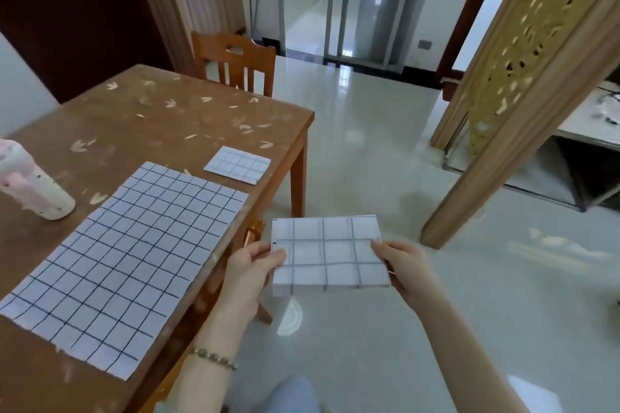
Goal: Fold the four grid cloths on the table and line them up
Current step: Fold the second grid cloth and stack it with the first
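A bead bracelet [213, 359] circles the left wrist, low in the view. Above it the left hand [255, 265] pinches the left edge of a folded grid cloth [330, 253], thumb on top and fingers underneath. The right hand [401, 265] grips the cloth's right edge the same way. The cloth is a flat white rectangle with dark lines, held level between the two hands. It is in the air over the pale tiled floor [369, 151], just off the right side of the wooden table [167, 117].

On the table, near its right edge, an unfolded grid cloth [134, 258] lies spread flat, reaching from the near side toward the middle. Beyond it, close to the table's far right corner, a small folded grid cloth [238, 164] lies flat, apart from the spread one. A pink and white bottle [30, 184] lies tilted at the left, beside the spread cloth. A wooden chair [235, 60] stands at the table's far end. A carved wooden screen [523, 60] rises at the right.
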The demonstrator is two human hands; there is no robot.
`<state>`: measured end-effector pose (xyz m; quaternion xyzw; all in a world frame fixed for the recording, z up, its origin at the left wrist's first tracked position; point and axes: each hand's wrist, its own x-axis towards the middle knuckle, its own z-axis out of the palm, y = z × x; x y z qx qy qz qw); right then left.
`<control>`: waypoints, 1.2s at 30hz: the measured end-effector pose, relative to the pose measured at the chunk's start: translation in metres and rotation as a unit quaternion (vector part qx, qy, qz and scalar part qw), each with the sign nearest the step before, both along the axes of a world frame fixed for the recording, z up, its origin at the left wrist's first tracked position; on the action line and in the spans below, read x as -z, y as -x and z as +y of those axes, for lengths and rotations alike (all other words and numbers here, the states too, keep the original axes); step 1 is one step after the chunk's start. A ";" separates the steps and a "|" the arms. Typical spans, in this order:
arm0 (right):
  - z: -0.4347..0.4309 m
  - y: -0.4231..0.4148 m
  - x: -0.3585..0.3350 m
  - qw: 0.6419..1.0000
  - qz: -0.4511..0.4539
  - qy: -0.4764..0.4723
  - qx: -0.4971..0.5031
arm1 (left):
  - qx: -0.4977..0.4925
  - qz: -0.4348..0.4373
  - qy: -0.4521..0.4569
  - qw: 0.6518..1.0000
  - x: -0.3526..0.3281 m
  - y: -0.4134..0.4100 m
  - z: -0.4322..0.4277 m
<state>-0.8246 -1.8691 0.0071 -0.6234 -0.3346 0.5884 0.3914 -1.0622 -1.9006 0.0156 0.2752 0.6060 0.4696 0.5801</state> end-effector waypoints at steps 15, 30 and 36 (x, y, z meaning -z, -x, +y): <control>0.290 0.034 0.020 0.991 -0.019 0.026 -0.127 | -0.129 -0.014 -0.012 0.991 0.026 0.022 0.244; 0.505 0.146 0.036 0.944 -0.037 0.035 -0.327 | -0.329 -0.004 0.057 0.943 0.044 0.089 0.375; 0.582 0.198 0.062 0.904 -0.061 0.023 -0.423 | -0.409 0.022 0.089 0.908 0.060 0.092 0.400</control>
